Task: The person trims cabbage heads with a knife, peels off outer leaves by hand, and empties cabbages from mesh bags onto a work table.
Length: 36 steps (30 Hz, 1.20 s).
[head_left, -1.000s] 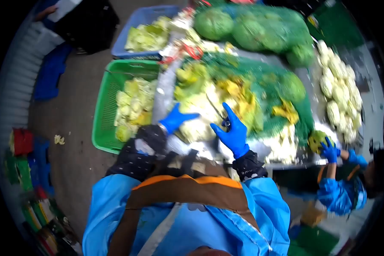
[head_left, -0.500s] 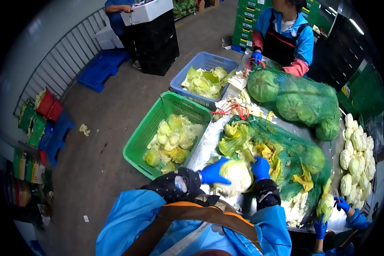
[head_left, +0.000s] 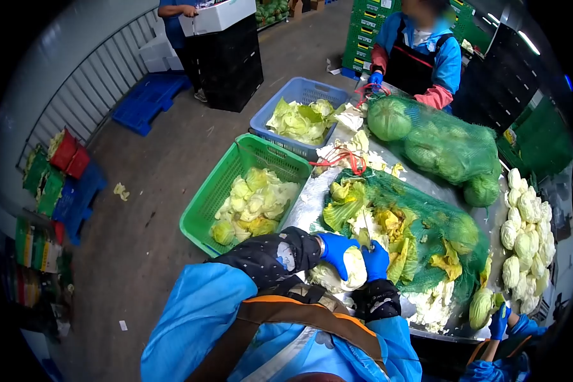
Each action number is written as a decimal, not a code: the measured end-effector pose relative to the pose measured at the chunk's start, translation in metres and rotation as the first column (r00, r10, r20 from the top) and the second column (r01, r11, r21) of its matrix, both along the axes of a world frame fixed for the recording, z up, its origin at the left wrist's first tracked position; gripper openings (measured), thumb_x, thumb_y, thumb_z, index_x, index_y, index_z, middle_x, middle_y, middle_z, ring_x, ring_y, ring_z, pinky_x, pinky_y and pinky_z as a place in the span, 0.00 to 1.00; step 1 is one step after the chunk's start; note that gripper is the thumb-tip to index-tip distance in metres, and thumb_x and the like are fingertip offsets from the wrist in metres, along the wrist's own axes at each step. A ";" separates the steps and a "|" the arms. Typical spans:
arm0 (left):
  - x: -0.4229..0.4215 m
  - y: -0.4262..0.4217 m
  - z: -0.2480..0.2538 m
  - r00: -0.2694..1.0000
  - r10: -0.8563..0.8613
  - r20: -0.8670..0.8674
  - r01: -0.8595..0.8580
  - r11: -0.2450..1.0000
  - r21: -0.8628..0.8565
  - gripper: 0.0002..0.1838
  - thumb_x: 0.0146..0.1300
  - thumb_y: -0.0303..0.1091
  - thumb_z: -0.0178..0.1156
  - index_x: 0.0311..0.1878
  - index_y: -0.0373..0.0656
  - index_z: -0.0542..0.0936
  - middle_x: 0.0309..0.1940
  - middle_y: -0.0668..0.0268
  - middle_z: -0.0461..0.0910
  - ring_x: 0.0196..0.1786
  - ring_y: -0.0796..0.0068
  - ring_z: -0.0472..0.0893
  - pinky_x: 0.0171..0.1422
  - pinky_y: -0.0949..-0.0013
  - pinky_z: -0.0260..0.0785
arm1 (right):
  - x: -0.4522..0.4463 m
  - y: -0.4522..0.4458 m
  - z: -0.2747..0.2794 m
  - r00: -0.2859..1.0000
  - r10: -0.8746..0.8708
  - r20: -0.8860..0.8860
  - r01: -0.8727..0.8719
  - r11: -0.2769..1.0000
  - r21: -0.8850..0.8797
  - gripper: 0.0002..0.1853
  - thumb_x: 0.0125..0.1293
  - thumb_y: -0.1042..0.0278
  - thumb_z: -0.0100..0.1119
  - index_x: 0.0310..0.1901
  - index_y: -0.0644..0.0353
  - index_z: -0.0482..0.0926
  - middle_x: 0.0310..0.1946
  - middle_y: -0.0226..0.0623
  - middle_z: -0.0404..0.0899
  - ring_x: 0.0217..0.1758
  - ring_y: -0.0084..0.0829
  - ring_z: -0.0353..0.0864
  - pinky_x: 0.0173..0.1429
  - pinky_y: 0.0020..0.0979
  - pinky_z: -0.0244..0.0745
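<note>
A pale, trimmed cabbage (head_left: 348,275) is held low against the near edge of the table, close to my body. My left hand (head_left: 337,253), in a blue glove, is closed over the top of it. Beside it, my gloved right hand (head_left: 376,261) is closed at the cabbage's upper right. A thin blade, seemingly of a knife, points up from between the hands; its handle is hidden in my right fingers. Just beyond lie loose yellowed leaves (head_left: 398,223) and a green mesh bag (head_left: 426,219) with cabbage inside.
A green crate (head_left: 194,213) and a blue crate (head_left: 261,121) of leaves stand left of the metal table (head_left: 312,197). Another full mesh bag (head_left: 436,140) lies farther back near a co-worker. Trimmed cabbages (head_left: 528,235) are piled right. Another person's gloved hand (head_left: 500,320) is at lower right.
My left hand has moved from the cabbage's left side over its top, and my hands are closer together. The cabbage has shifted slightly toward me and turned. The lower-right co-worker's hands have moved.
</note>
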<state>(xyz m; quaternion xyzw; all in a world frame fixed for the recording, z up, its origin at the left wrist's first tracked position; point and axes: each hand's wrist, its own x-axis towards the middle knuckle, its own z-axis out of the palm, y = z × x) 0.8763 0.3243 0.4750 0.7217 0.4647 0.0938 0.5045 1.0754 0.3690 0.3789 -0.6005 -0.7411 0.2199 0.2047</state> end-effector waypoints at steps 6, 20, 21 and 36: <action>-0.008 -0.008 -0.022 0.998 -0.008 0.057 0.000 0.991 0.132 0.55 0.27 0.54 0.77 0.62 0.41 0.66 0.53 0.52 0.75 0.55 0.56 0.75 0.61 0.62 0.65 | 0.004 0.007 -0.013 1.000 0.016 -0.009 -0.016 0.999 -0.050 0.22 0.50 0.57 0.67 0.46 0.59 0.80 0.35 0.45 0.82 0.37 0.41 0.83 0.42 0.34 0.76; -0.007 -0.054 -0.009 0.200 0.708 0.677 -0.409 0.688 -0.599 0.35 0.55 0.33 0.66 0.64 0.37 0.62 0.55 0.59 0.73 0.57 0.69 0.74 0.61 0.66 0.69 | 0.042 -0.060 0.070 0.466 -0.192 -0.864 -0.261 0.903 -0.341 0.24 0.60 0.66 0.59 0.56 0.66 0.70 0.35 0.30 0.78 0.33 0.18 0.75 0.34 0.21 0.70; 0.002 -0.058 -0.010 0.153 0.738 0.657 -0.420 0.651 -0.632 0.36 0.56 0.33 0.66 0.65 0.37 0.61 0.56 0.59 0.73 0.57 0.69 0.74 0.61 0.66 0.69 | 0.032 -0.071 0.064 0.414 -0.253 -0.874 -0.225 0.902 -0.368 0.24 0.59 0.65 0.59 0.56 0.66 0.69 0.37 0.31 0.77 0.36 0.21 0.75 0.38 0.23 0.70; -0.012 -0.038 0.029 0.765 0.516 0.385 -0.430 0.855 -0.290 0.45 0.45 0.43 0.75 0.63 0.38 0.61 0.50 0.56 0.74 0.54 0.70 0.75 0.56 0.66 0.71 | 0.029 -0.077 0.056 0.361 -0.345 -0.867 -0.491 0.720 -0.491 0.20 0.58 0.63 0.56 0.50 0.65 0.71 0.36 0.30 0.75 0.38 0.24 0.77 0.42 0.27 0.74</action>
